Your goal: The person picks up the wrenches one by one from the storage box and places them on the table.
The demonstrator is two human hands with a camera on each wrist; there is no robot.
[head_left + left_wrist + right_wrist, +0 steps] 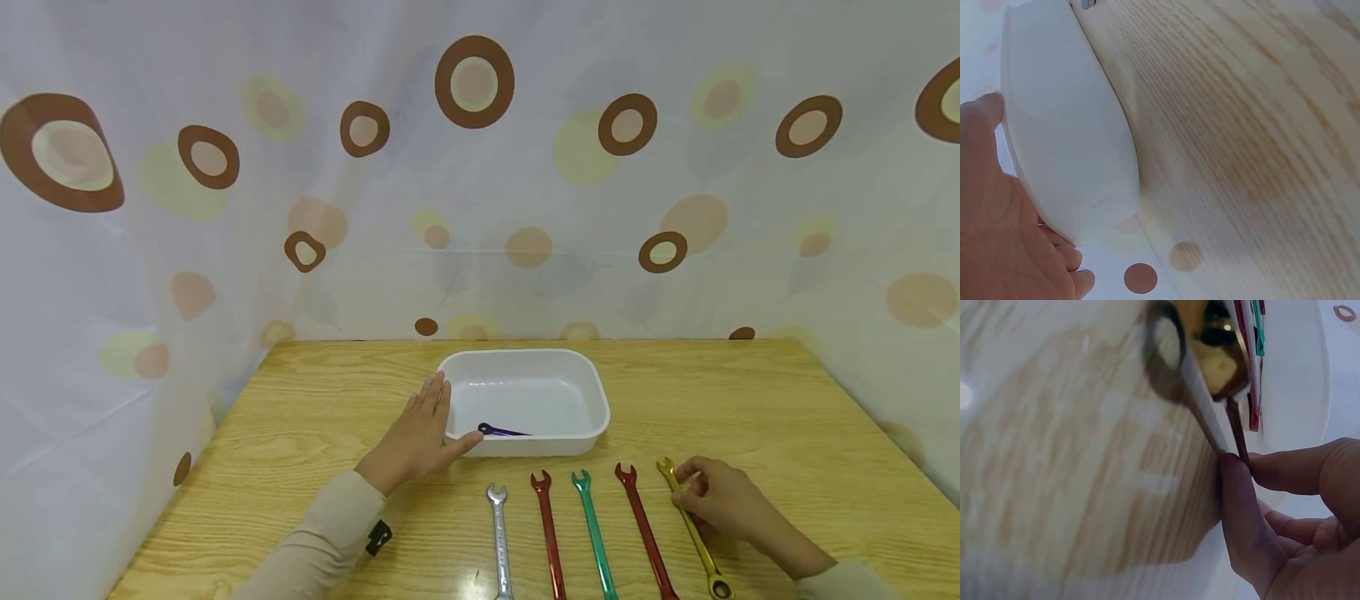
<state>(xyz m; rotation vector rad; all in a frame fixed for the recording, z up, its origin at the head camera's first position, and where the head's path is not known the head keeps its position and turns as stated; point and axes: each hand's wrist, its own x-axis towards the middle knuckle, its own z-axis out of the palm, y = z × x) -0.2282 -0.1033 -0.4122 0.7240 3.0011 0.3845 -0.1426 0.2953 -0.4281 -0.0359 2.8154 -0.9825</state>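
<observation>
- Gold wrench (693,533) lies on the wooden table (750,400), rightmost in the row, open jaw end pointing toward the tray, ring end at the near edge.
- Right hand (720,498) sits over the upper shank; thumb and forefinger pinch it just below the open end. Right wrist view confirms: fingertips (1235,481) closed on the thin shank, ring end large and blurred in the foreground.
- Can't tell whether the wrench is off the table or flat on it.
- Just left of it: dark red wrench (645,533), close to the right hand's knuckles, not touching as far as I can see.
- Further left, roughly parallel and spaced apart: green wrench (596,537), red wrench (550,537), silver wrench (499,542). All open ends face the tray.
- White plastic tray (525,446) sits beyond the row, centre of the table. A purple wrench (501,431) lies inside it near the front left corner.
- Left hand (420,437) is flat, fingers straight, pressed against the tray's left wall with the thumb along the front corner; holds nothing. Left wrist view shows palm (997,237) against the white wall.
- Beige sleeve (330,533) on the left forearm, small black tag at the cuff.
- Spotted curtain (480,167) surrounds the table at back and sides.
</observation>
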